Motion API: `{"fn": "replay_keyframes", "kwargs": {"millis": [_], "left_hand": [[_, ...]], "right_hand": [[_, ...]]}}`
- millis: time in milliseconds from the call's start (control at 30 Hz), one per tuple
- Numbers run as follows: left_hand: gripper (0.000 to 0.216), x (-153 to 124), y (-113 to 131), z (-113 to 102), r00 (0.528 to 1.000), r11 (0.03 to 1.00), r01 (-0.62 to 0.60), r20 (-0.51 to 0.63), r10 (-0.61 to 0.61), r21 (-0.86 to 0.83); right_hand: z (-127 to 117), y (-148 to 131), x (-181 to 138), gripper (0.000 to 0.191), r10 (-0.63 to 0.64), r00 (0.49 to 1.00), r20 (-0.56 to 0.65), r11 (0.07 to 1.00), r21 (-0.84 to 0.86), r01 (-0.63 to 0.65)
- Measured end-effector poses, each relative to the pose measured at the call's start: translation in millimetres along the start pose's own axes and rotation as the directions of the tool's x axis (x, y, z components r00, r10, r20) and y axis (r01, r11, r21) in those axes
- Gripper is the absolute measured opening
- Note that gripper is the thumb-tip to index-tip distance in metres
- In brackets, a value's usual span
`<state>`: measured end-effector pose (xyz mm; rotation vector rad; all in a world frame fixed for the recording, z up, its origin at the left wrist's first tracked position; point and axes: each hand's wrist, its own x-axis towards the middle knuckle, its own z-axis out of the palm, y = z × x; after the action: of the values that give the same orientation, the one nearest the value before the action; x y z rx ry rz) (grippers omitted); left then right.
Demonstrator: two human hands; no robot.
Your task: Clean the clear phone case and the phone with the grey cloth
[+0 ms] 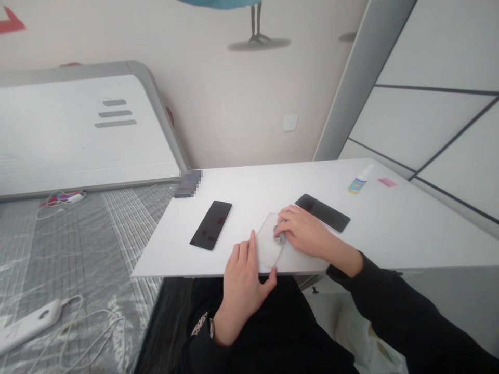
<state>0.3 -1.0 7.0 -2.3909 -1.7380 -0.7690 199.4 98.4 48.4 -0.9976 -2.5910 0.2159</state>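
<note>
A clear phone case (268, 240) lies near the front edge of the white table (390, 228). My left hand (241, 283) grips its near edge, thumb on one side and fingers along the other. My right hand (302, 228) rests on the case's far right part, fingers curled and pressing something small and grey that I cannot make out. A black phone (211, 224) lies screen-up to the left of the case. A second black phone (322, 212) lies just behind my right hand.
A small spray bottle (359, 181) and a pink cloth (387, 182) lie at the table's far right. A blurred dark object (187, 183) sits at the far left corner. Left of the table is a bed with a white charger (29, 324) and cables.
</note>
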Motion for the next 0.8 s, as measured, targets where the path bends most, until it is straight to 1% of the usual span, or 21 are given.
{"fn": "replay_keyframes", "kwargs": {"millis": [100, 133, 200, 267, 333, 400, 467, 567, 633, 700, 800], "left_hand": [[0.085, 0.8, 0.9, -0.8, 1.0, 1.0, 0.012, 0.0, -0.012, -0.003], [0.085, 1.0, 1.0, -0.8, 1.0, 1.0, 0.014, -0.001, -0.014, -0.001], [0.085, 1.3, 1.1, -0.6, 1.0, 1.0, 0.014, -0.003, -0.014, 0.001], [0.086, 1.3, 0.9, -0.1, 1.0, 1.0, 0.007, -0.004, -0.007, -0.004], [0.086, 1.2, 0.5, 0.4, 1.0, 1.0, 0.003, -0.009, -0.003, -0.014], [0.084, 1.0, 0.1, 0.7, 1.0, 1.0, -0.001, -0.019, 0.001, -0.016], [0.084, 1.1, -0.1, 0.5, 1.0, 1.0, -0.005, -0.023, 0.005, -0.01], [0.086, 1.2, 0.2, -0.2, 1.0, 1.0, -0.004, -0.016, 0.004, 0.007], [0.086, 1.1, 0.3, -0.2, 1.0, 1.0, -0.001, -0.017, 0.002, 0.014], [0.085, 0.9, 0.2, 0.4, 1.0, 1.0, -0.005, -0.017, 0.005, 0.015], [0.085, 0.7, 0.0, 1.2, 1.0, 1.0, -0.012, -0.015, 0.012, 0.001]], "right_hand": [[-5.4, 21.8, 5.9, 0.036, 0.122, 0.989, -0.08, 0.989, -0.079, -0.128], [-3.4, 23.4, 6.3, 0.036, 0.152, 0.984, -0.098, 0.983, -0.089, -0.16], [4.6, 16.6, 4.2, 0.035, 0.178, 0.979, -0.102, 0.979, -0.079, -0.187], [13.5, -0.3, -0.6, 0.037, 0.146, 0.987, -0.061, 0.988, -0.031, -0.148], [19.0, -18.4, -5.3, 0.039, 0.062, 0.998, 0.005, 0.997, 0.046, -0.062], [19.6, -27.9, -7.2, 0.037, -0.019, 0.998, 0.054, 0.994, 0.111, 0.013], [17.1, -24.3, -4.8, 0.034, -0.03, 0.998, 0.055, 0.993, 0.12, 0.023], [14.6, -6.6, 3.2, 0.031, 0.091, 0.995, -0.036, 0.995, 0.032, -0.09], [17.4, -1.7, 6.7, 0.032, 0.142, 0.985, -0.093, 0.989, -0.022, -0.145], [23.3, -7.2, 6.0, 0.036, 0.107, 0.99, -0.092, 0.993, -0.041, -0.111], [29.8, -19.6, 1.7, 0.042, -0.018, 0.999, -0.035, 1.0, -0.02, 0.017]]}}
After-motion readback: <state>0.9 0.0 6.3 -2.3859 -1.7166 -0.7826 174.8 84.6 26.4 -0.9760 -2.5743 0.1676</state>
